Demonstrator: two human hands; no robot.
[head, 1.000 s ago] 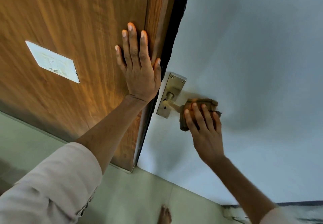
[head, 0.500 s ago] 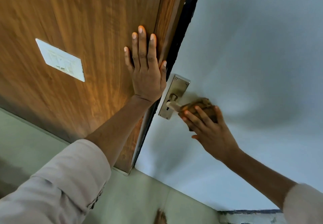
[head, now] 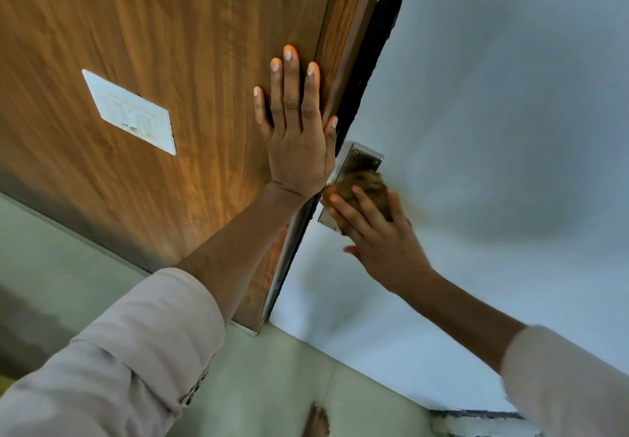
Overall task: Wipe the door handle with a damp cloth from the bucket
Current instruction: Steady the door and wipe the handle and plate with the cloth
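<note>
- We find the door handle's metal backplate [head: 364,160] on the pale door face [head: 493,113], just beside the door's dark edge; its long axis runs steeply, from upper right to lower left in our view.
- The lever itself is hidden: the brown cloth [head: 366,183] covers the middle of the plate, so only the plate's top and a sliver of its lower end show.
- Our right hand [head: 381,232] presses the cloth onto the plate, fingers [head: 343,206] spread over it and curled lightly round the wad; it is blurred, so how firmly it clamps we cannot tell.
- That hand reaches in from below and to the right, so the unwiped top of the plate lies up and slightly right of it. We judge that the coming stroke should follow the plate's long axis.
- Our left hand [head: 299,137] lies flat and open, fingers apart, on the wooden panel [head: 170,45] just left of the plate. It holds nothing.
- The left hand is just as close to the handle, but the right one carries the cloth.
- A white switch plate [head: 131,111] sits farther left on the wood, well apart from the work.
- Nothing stands between cloth and plate; the left thumb is near the plate's upper corner and could crowd a wide stroke.
- A bare foot [head: 318,419] shows on the floor [head: 289,368] below; no bucket is in view.
</note>
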